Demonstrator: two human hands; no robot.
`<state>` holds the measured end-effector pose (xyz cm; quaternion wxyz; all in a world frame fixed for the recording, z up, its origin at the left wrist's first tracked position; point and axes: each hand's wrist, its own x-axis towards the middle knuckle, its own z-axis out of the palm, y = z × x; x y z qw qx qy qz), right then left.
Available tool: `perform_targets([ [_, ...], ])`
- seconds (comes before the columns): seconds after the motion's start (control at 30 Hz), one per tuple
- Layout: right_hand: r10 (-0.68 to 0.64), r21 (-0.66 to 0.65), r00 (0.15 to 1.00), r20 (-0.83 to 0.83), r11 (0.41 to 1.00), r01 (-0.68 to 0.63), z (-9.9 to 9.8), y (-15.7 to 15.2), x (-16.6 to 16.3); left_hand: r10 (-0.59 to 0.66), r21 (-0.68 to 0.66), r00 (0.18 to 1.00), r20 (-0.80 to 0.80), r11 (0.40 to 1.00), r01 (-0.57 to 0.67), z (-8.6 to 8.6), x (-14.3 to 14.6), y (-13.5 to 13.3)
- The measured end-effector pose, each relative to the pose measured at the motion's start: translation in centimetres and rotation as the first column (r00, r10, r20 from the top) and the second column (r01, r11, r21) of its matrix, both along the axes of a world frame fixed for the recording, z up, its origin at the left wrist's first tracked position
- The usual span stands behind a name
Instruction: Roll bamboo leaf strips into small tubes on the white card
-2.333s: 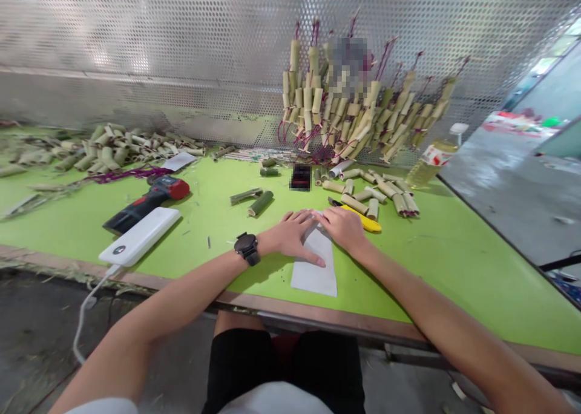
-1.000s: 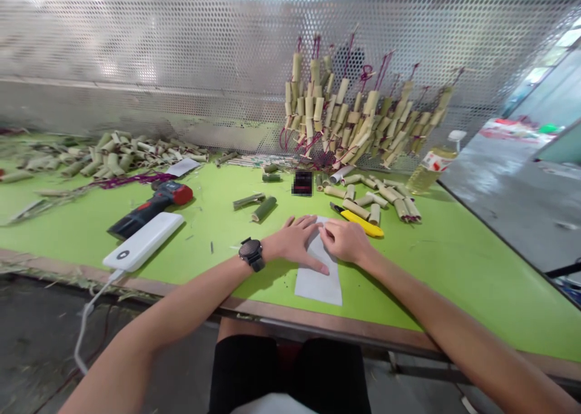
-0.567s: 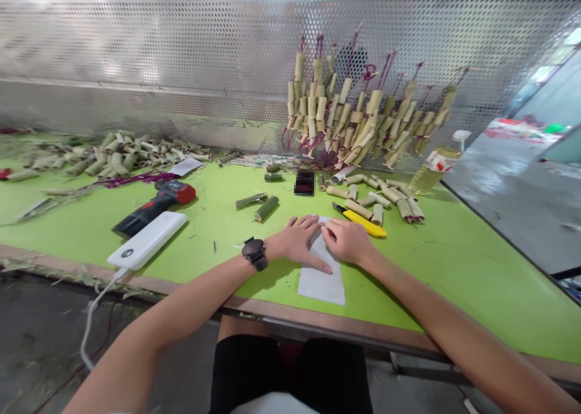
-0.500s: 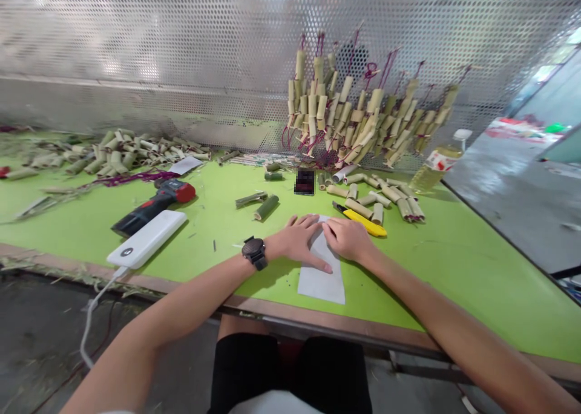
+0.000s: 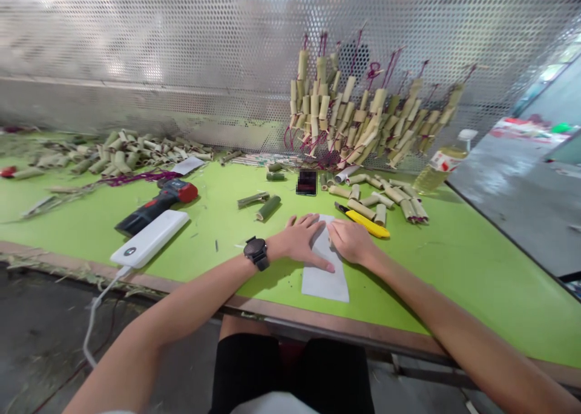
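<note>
The round-faced watch (image 5: 256,252) is black; the shorts (image 5: 247,368) are black; the top (image 5: 275,404) is white.

A matte white, oblong sheet of paper (image 5: 324,284) lies flat on the smooth light-green worktop (image 5: 458,250) near its front edge, long sides running away from that edge, its straight near end in full view and its far part partly covered.

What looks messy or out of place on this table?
Stringy plant scraps litter the front edge of the green table at the left, looking untidy. Beyond the left hand, one green bamboo piece looks split open, unlike the rounder piece beside it.
</note>
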<state>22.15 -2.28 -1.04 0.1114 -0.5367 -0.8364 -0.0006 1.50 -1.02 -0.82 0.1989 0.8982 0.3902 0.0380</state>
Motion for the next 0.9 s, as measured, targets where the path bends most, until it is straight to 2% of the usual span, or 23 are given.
perform_targets([
  [0.1,0.014,-0.006,1.000,0.020,1.000,-0.014,0.0,0.2,0.0,-0.001,0.009,1.000,0.007,1.000,0.001,-0.1,0.0,0.0],
  [0.27,-0.075,0.105,0.990,0.123,0.992,0.062,0.0,1.4,-0.5,-0.002,0.014,1.000,0.007,1.000,0.001,-0.3,0.1,0.1],
  [0.37,-0.106,0.128,0.988,0.110,0.988,0.092,-0.1,1.7,-0.5,0.008,0.010,1.000,0.005,1.000,-0.008,-0.4,0.1,0.2],
  [0.6,-0.131,0.079,0.988,0.086,0.989,0.124,0.2,1.0,-0.3,0.016,-0.001,1.000,0.011,1.000,-0.016,-0.1,0.1,0.1],
  [0.8,-0.037,0.089,0.999,0.018,0.995,0.036,0.1,0.4,-0.4,-0.009,-0.022,1.000,0.006,1.000,0.009,0.1,-0.1,0.0],
  [0.9,-0.092,0.135,0.995,0.039,0.987,0.086,-0.1,1.2,-0.3,-0.014,-0.011,1.000,0.003,1.000,0.015,0.0,0.0,0.1],
])
